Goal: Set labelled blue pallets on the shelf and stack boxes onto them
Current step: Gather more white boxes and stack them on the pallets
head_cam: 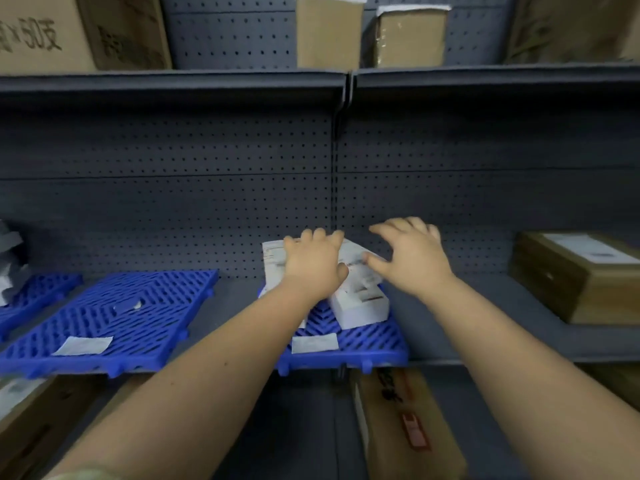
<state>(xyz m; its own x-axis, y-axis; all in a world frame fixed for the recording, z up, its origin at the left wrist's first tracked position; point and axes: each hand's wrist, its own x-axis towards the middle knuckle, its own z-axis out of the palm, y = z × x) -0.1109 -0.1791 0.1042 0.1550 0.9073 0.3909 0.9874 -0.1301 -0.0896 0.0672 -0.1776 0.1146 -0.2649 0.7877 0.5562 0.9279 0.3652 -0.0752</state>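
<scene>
Pallet (349, 348), blue, is seated on the grey shelf (485, 341) at about 6 o'clock of the frame middle, with its front edge at the shelf lip. A paper label (314, 342) is stuck near that front edge. Two boxes are carried on it: a taller white box (272, 261) at the pallet's 11 o'clock and a flat white box (362, 306) at its 1 o'clock; where they meet is hidden by the left arm. Left hand (313, 268) is laid on the taller white box, fingers bent over its far top edge, thumb tucked at the side. Right hand (412, 258) is held at 3 o'clock of the left hand, fingers spread apart and hooked, nothing enclosed. Its thumb tip is close to the flat white box; contact cannot be told. A second blue pallet (114, 320) with a second label (83, 345) is set at 9 o'clock, near the first, not touching. A brown carton (571, 282) is seen at 3 o'clock on the same shelf, well apart.
</scene>
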